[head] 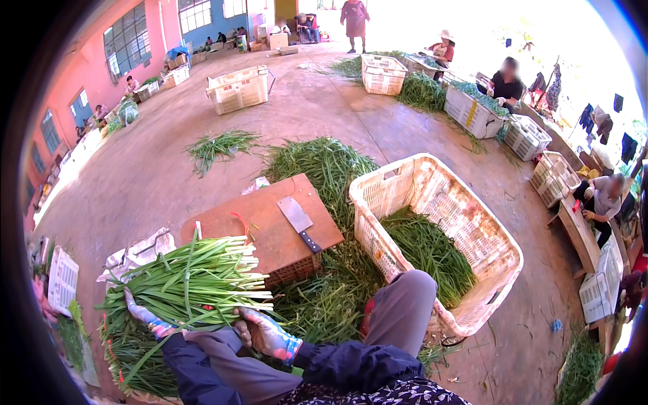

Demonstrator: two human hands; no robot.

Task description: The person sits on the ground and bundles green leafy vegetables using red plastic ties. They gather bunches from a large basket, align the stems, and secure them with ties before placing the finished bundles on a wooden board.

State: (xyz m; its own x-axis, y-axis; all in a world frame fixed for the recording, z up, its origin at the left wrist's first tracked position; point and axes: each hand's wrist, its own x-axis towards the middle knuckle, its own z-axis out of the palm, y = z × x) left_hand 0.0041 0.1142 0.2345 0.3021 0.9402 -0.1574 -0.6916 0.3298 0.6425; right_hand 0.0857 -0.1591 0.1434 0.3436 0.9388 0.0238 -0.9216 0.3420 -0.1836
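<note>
A thick bunch of garlic chives (202,283) lies across my lap, its white stem ends pointing right and its leaves to the left. My left hand (144,315), in a patterned glove, holds the leafy side; leaves hide some of its fingers. Near the white ends, my right hand (266,331) grips the bunch from below, in a glove with darkened fingertips. Beyond the bunch is a brown board (263,217) on a crate, with a cleaver (296,215) lying flat on it. More chives in a heap (147,359), with red ties among them, sit under the bunch at left.
At my right knee stands a large stained plastic crate (450,223) part-filled with greens (425,253). Loose greens (324,162) are heaped on the floor behind and beside the board. Another crate (238,90) stands farther off. Several people work along both sides.
</note>
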